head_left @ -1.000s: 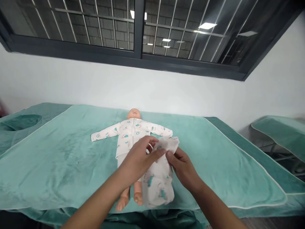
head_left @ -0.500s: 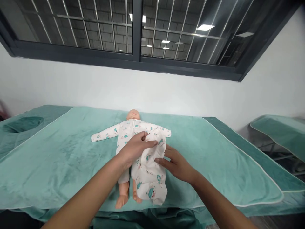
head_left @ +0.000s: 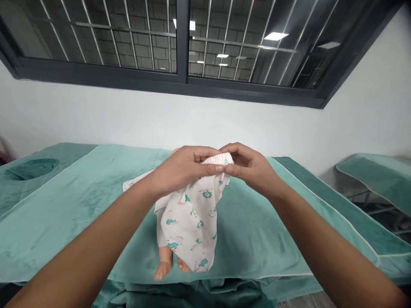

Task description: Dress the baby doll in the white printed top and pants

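Observation:
Both of my hands hold a white baby garment [head_left: 194,222] with teal and pink prints, raised above a baby doll [head_left: 165,259]. My left hand [head_left: 189,167] pinches its ribbed top edge from the left, thumb in front. My right hand [head_left: 245,164] grips the same edge from the right, and the two thumb tips nearly meet. The cloth hangs down over the doll's body and one leg. The doll lies on its back in matching printed clothes, with its bare feet towards me. Its head is mostly hidden behind my left hand.
A teal plush cover [head_left: 96,226] spreads over the bed under the doll. The white wall [head_left: 128,115] stands behind it, below a dark-framed window [head_left: 188,81] with metal bars. Another teal-covered bed [head_left: 382,175] is at the right.
Both hands have lifted the garment and brought its ribbed edge up between them. My right hand has moved up from the cloth's side to that edge. The doll has stayed in place.

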A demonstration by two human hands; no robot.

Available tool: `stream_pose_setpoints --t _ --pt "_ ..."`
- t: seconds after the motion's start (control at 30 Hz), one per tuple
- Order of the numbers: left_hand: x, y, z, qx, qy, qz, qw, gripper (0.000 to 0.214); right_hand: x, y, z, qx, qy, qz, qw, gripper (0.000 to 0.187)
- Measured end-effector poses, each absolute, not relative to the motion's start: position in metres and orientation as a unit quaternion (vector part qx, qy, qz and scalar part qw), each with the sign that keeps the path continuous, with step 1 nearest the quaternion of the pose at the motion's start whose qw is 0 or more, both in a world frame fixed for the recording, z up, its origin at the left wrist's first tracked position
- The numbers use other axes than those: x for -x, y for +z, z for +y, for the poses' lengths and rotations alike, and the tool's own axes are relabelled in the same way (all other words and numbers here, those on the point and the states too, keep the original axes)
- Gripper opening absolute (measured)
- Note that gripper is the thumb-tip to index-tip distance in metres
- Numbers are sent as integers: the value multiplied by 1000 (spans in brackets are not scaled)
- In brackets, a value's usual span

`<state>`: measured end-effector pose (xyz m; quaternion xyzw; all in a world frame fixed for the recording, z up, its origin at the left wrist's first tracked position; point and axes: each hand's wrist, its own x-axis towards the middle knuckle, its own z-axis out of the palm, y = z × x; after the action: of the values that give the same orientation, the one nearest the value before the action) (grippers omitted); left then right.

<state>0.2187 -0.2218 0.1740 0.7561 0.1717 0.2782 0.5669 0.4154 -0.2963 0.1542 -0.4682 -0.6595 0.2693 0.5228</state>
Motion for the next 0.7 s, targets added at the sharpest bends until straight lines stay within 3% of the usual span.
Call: stream_pose_setpoints --t 0.1,0.37,0.53,0.63,0.7 --pt "-214 191 -218 -747 303 179 565 25 -414 178 -292 429 340 -677 493 33" --pt "-194 194 -205 -673 373 223 599 26 -419 175 -298 356 535 -658 392 56" --pt "-194 194 -209 -783 214 186 554 28 -402 169 -285 418 427 -590 543 41" --pt "-201 192 -215 -817 203 161 515 23 -389 169 -282 459 328 -610 556 30" --pt "-205 188 -217 -800 248 162 521 21 -389 167 -284 458 326 -627 540 28"
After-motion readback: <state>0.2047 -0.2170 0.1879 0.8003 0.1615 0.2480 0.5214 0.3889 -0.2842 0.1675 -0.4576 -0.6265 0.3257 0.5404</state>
